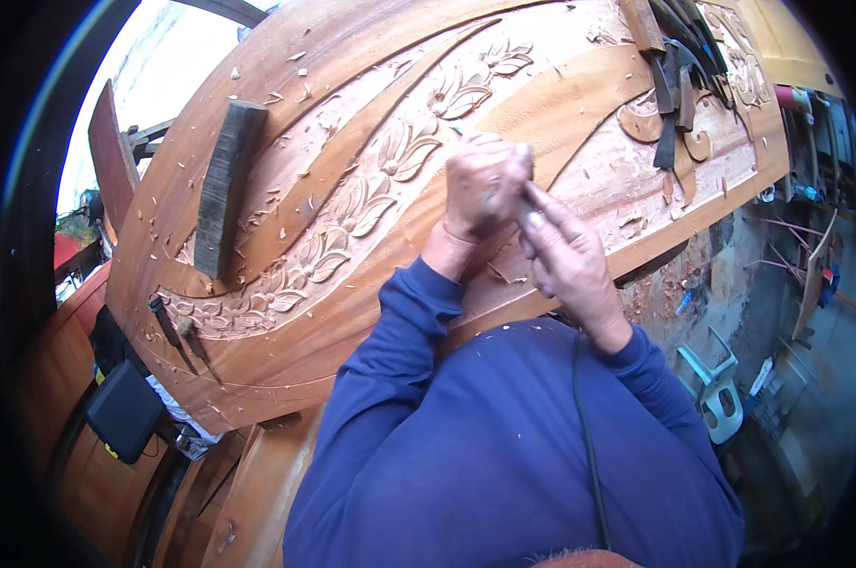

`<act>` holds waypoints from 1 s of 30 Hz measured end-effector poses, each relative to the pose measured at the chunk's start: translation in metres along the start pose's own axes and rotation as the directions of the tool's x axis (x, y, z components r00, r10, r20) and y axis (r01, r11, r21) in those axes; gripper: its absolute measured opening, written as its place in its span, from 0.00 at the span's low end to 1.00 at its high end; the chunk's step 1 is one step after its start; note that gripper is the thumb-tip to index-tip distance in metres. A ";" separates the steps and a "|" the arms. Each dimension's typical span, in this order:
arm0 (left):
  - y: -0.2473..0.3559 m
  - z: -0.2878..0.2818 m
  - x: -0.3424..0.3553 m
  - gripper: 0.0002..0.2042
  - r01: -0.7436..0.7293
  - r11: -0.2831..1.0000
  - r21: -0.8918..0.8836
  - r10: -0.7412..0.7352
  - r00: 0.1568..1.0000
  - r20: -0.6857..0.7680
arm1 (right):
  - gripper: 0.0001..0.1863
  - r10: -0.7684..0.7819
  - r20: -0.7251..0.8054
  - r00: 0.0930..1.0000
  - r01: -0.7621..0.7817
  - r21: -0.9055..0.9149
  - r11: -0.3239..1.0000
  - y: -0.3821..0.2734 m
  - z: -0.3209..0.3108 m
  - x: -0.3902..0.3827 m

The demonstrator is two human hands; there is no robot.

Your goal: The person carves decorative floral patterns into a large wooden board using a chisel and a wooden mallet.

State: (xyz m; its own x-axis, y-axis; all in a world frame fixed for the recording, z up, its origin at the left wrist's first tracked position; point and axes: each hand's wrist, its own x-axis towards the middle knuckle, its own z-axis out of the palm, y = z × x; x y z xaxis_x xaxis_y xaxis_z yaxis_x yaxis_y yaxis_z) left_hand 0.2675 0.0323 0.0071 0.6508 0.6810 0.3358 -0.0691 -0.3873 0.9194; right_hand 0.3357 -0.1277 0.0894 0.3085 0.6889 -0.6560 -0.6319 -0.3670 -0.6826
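On a large carved wooden panel (352,123), with a band of leaf relief (399,156) and scattered shavings, my left hand (480,185) is closed around a slim carving tool (525,210), its wrist low over the wood. My right hand (565,260) grips the same tool just below and to the right, thumb and forefinger along it. The tool's tip by the relief is mostly hidden by my left hand and too small to make out.
A dark block (229,189) lies on the panel's left, two chisels (167,331) at its lower left, several tools (674,85) at upper right. A black case (123,409) sits beside the panel; a pale plastic chair (716,398) stands on the floor at right.
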 end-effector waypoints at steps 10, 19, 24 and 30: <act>0.003 -0.010 -0.015 0.19 -0.082 0.993 0.088 0.070 0.989 0.128 | 0.25 -0.004 -0.006 1.000 0.004 -0.063 0.998 0.012 0.010 -0.015; -0.013 -0.016 -0.006 0.20 -0.012 1.000 -0.023 0.015 0.991 0.134 | 0.25 -0.042 -0.067 0.997 0.038 -0.052 0.998 0.006 0.036 -0.006; -0.011 -0.021 -0.009 0.18 -0.140 0.990 0.000 0.139 0.984 0.114 | 0.26 -0.058 -0.053 0.997 0.054 -0.062 0.997 0.008 0.045 -0.013; -0.016 -0.028 -0.010 0.17 -0.240 0.968 0.068 0.227 0.961 0.158 | 0.27 -0.001 -0.058 0.998 0.001 -0.005 1.000 0.001 0.060 -0.017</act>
State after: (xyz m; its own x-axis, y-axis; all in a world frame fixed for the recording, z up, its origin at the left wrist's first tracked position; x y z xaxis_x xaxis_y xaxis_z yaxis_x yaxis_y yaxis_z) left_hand 0.2409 0.0493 -0.0049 0.7291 0.4683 0.4991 -0.1718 -0.5807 0.7958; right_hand 0.2873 -0.1028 0.1192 0.3504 0.6517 -0.6727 -0.6278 -0.3696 -0.6850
